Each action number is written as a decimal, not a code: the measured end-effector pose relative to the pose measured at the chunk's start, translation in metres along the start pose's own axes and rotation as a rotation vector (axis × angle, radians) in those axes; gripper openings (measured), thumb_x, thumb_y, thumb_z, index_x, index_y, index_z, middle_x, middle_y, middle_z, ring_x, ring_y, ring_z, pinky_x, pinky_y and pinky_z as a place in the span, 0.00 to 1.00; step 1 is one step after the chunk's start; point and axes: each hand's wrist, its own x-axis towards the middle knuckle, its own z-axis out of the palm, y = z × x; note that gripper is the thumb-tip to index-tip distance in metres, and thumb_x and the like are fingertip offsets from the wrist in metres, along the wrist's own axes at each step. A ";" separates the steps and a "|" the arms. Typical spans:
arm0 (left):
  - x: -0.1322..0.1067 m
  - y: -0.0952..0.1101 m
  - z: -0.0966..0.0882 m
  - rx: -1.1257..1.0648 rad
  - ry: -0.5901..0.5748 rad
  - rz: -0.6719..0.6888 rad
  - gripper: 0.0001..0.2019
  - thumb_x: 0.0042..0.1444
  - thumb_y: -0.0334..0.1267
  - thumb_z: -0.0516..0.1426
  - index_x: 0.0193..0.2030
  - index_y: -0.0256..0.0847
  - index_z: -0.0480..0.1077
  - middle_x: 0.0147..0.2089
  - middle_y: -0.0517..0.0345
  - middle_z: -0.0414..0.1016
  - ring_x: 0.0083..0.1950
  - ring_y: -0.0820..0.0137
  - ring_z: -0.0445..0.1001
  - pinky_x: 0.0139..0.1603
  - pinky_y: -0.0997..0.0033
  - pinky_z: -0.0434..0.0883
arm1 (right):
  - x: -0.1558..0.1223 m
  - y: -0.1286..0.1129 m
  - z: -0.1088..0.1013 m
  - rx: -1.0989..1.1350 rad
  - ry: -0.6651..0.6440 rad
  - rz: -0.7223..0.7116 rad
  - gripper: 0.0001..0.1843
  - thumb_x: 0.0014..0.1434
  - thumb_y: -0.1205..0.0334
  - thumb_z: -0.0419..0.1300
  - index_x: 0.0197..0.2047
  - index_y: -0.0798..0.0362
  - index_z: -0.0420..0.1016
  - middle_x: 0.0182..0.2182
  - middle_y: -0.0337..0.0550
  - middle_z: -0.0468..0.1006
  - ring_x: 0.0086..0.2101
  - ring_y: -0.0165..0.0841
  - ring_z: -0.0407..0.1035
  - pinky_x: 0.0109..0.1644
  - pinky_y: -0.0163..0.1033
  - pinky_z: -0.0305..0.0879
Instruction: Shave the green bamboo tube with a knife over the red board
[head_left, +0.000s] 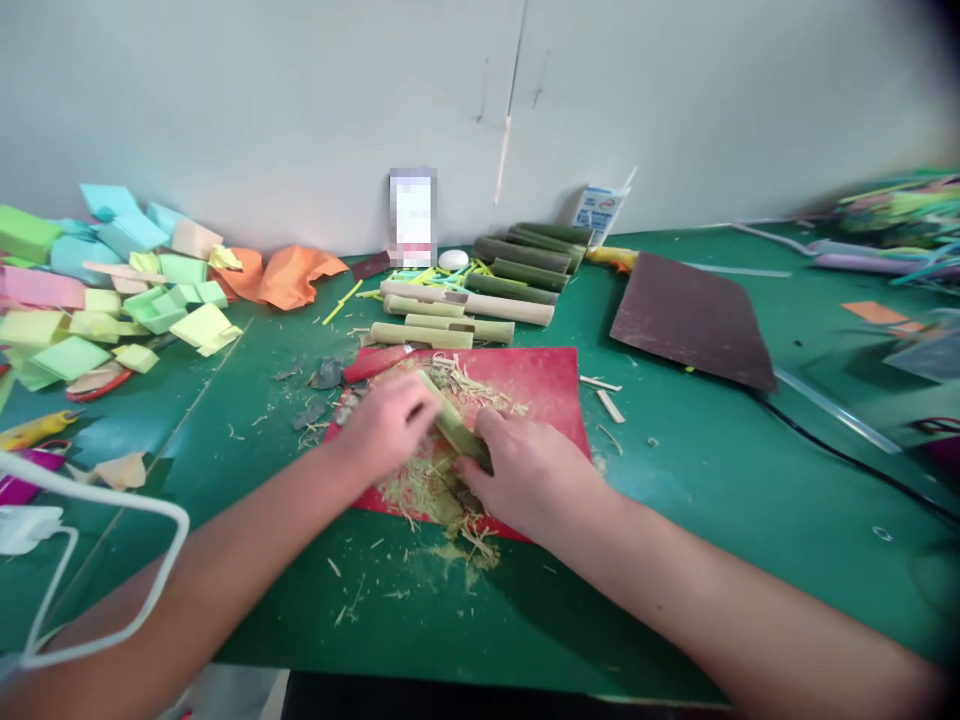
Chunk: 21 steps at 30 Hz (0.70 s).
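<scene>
Both my hands meet over a red cutting mat (544,385) on the green table. My right hand (525,475) grips the near end of a green bamboo stick (454,425) that lies slanted across the mat. My left hand (386,425) is blurred and closed around the stick's far part; whether it also holds a tool is hidden. Pale bamboo shavings (431,490) are heaped under and around my hands and spill past the mat's near edge.
Several cut bamboo pieces (465,320) lie in rows behind the mat. A dark brown sheet (690,320) lies to the right, with a black cable (840,455) beside it. Coloured paper boxes (97,290) are piled at the left. A white cable (112,500) loops near my left arm.
</scene>
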 end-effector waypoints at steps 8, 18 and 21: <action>-0.001 0.003 -0.002 0.030 -0.038 -0.018 0.09 0.59 0.32 0.52 0.27 0.36 0.65 0.28 0.58 0.67 0.31 0.73 0.66 0.33 0.72 0.65 | 0.000 0.000 0.001 -0.006 0.001 -0.012 0.07 0.55 0.59 0.54 0.35 0.53 0.65 0.27 0.43 0.74 0.28 0.35 0.69 0.25 0.37 0.49; -0.001 0.005 -0.002 0.003 -0.129 0.039 0.07 0.59 0.31 0.52 0.29 0.37 0.66 0.29 0.58 0.67 0.31 0.73 0.66 0.31 0.73 0.65 | 0.000 0.001 0.003 0.009 0.018 -0.021 0.07 0.54 0.59 0.55 0.34 0.53 0.65 0.26 0.41 0.72 0.27 0.34 0.68 0.24 0.36 0.48; -0.001 0.005 -0.001 0.048 0.017 -0.007 0.09 0.59 0.32 0.52 0.27 0.37 0.65 0.28 0.59 0.66 0.30 0.73 0.65 0.33 0.71 0.65 | 0.000 0.001 0.003 -0.001 0.010 0.005 0.08 0.54 0.57 0.56 0.33 0.53 0.64 0.25 0.41 0.72 0.26 0.34 0.68 0.24 0.36 0.47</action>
